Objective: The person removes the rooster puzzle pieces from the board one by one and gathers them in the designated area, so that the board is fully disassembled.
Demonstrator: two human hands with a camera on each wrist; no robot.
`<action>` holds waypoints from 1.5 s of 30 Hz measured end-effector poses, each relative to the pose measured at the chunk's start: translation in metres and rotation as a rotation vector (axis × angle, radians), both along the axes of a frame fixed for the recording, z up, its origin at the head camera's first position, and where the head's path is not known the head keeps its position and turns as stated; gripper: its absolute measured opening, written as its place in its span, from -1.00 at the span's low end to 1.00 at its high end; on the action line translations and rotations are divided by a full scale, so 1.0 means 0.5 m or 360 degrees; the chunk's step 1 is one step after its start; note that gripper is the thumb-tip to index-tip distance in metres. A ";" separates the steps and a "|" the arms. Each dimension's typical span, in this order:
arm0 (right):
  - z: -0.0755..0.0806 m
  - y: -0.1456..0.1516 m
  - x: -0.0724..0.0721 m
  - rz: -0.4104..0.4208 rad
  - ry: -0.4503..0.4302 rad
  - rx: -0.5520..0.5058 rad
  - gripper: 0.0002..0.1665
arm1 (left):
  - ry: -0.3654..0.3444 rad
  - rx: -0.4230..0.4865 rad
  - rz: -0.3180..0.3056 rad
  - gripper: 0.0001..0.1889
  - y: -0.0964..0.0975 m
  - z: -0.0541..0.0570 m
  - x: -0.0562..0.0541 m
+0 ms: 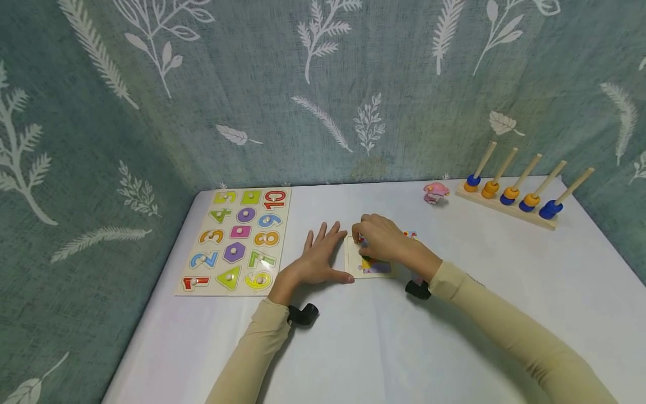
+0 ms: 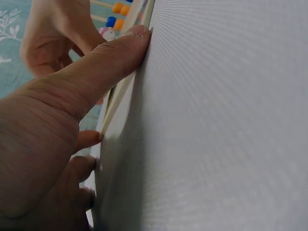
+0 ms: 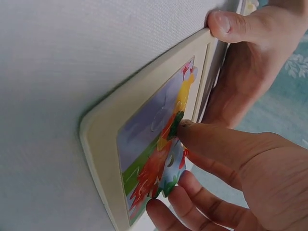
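A small picture puzzle board (image 3: 98, 144) with a pale wooden frame lies on the white table in front of me. My right hand (image 1: 381, 238) is over it, pinching a puzzle piece (image 3: 174, 166) with light blue and green on it. That piece is tilted above the picture, its thumb side on a dark green patch. Red, yellow and purple picture parts lie inside the frame. My left hand (image 1: 318, 262) rests at the board's left side with fingers spread; its thumb (image 2: 137, 41) touches the frame's near corner. In the head view my right hand hides much of the picture.
To the left lies a wooden number and shape board (image 1: 214, 289) with knobbed pieces. A pink toy figure (image 1: 435, 192) stands behind, to the right. At the back right is a peg stand (image 1: 494, 204) with blue and orange rings. Patterned green cloth (image 1: 272, 134) hangs behind the table.
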State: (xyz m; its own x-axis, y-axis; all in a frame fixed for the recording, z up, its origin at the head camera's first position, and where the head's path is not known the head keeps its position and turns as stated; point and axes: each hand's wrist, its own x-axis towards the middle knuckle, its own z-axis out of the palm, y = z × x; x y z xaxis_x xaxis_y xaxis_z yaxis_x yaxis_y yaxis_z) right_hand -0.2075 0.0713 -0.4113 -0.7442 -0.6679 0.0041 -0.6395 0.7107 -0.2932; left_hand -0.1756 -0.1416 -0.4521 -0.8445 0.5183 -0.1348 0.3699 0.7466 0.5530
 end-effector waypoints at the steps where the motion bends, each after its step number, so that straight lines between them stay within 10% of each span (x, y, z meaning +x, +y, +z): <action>1: 0.000 0.000 -0.001 0.0003 0.0002 -0.0005 -0.75 | 0.0000 -0.0003 0.0002 0.15 0.000 0.000 -0.001; 45: 0.001 0.004 -0.004 0.0063 -0.0044 -0.0082 -0.72 | -0.0001 0.0009 -0.0020 0.17 -0.005 0.003 -0.001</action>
State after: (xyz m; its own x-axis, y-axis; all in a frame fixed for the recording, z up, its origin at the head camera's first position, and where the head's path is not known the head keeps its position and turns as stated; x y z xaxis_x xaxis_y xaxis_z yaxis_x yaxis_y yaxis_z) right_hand -0.2095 0.0730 -0.4108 -0.7174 -0.6964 0.0190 -0.6580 0.6684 -0.3469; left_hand -0.1762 -0.1443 -0.4506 -0.8377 0.5298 -0.1324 0.3791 0.7386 0.5575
